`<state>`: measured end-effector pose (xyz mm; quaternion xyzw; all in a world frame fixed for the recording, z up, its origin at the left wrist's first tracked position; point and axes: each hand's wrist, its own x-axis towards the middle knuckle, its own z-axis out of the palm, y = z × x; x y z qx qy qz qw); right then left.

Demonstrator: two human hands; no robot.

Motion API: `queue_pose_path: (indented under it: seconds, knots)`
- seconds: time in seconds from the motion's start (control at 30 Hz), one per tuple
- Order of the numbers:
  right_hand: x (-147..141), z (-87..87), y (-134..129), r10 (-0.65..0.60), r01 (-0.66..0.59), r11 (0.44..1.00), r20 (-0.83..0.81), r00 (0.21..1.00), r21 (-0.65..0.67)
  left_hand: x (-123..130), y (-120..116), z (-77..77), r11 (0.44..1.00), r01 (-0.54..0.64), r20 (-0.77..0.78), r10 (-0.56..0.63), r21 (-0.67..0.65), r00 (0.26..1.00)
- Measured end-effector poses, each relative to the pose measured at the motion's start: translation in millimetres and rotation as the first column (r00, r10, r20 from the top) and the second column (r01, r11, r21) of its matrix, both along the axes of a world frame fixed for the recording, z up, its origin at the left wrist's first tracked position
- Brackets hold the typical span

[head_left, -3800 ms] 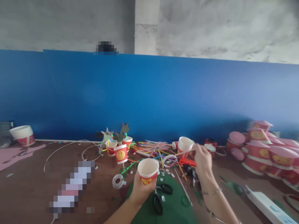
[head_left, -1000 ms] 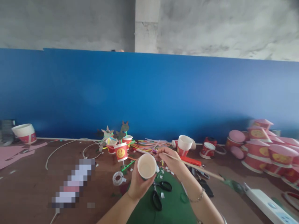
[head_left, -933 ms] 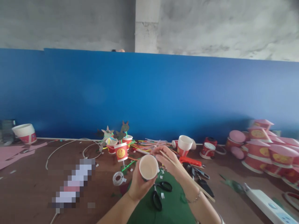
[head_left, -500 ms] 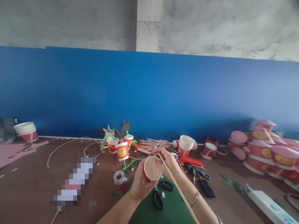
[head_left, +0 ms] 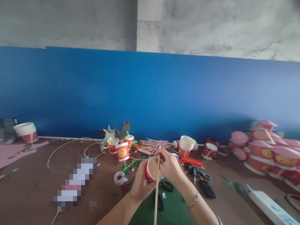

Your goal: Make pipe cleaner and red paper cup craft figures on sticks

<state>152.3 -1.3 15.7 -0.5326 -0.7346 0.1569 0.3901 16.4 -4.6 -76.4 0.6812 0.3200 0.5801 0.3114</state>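
My left hand (head_left: 140, 184) is wrapped round a red paper cup (head_left: 152, 168), its open mouth tilted toward me. A long thin wooden stick (head_left: 157, 193) is pinched in the fingers of my right hand (head_left: 170, 165), close to its upper end. That stick crosses in front of the cup's mouth and runs down past the bottom edge of the view. Whether its tip touches the cup I cannot tell. Below the cup, black-handled scissors (head_left: 167, 187) lie on a green mat (head_left: 173, 209), partly hidden by the stick.
A roll of clear tape (head_left: 119, 177) lies left of my hands. Behind are colourful straws (head_left: 150, 144) and cups with paper animal heads (head_left: 122, 152). At right sit a red-orange tool (head_left: 192, 162), keys (head_left: 207, 188), a power strip (head_left: 269, 203) and stacked pink-topped cups (head_left: 262, 156).
My right hand has turned the stick from a slant down to the right to nearly upright, now across the cup's mouth. The left hand and cup have barely moved.
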Motion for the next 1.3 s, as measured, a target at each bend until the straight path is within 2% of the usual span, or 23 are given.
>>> queue_pose_path:
  seconds: [0.13, 0.4, 0.77, 0.97, 1.3]
  knots:
    - [1.4, -5.4, 2.5, 0.028, -0.026, 0.998, -0.036, 0.999, 0.062, -0.3, 0.5, 0.9, 1.000, 0.024, 0.002, -0.024, 0.006, 1.000]
    - [5.0, -5.2, 5.1, 0.074, -0.073, 0.997, -0.075, 0.994, 0.011, -0.3, 0.2, 0.0, 0.999, 0.032, -0.029, -0.032, -0.003, 0.999]
    - [3.5, -6.6, 5.2, 0.114, -0.116, 0.993, -0.142, 0.983, 0.000, 0.3, -0.1, 0.0, 0.998, 0.059, 0.002, -0.059, -0.026, 0.998]
    - [4.9, -6.8, 6.2, 0.056, -0.054, 0.998, -0.091, 0.994, 0.020, 0.2, -1.1, 3.4, 0.999, 0.032, -0.008, -0.032, -0.021, 0.999]
    - [6.4, -1.4, 4.8, 0.103, -0.105, 0.994, -0.126, 0.987, -0.008, 0.9, -3.1, 5.7, 0.994, 0.082, 0.030, -0.080, -0.068, 0.996]
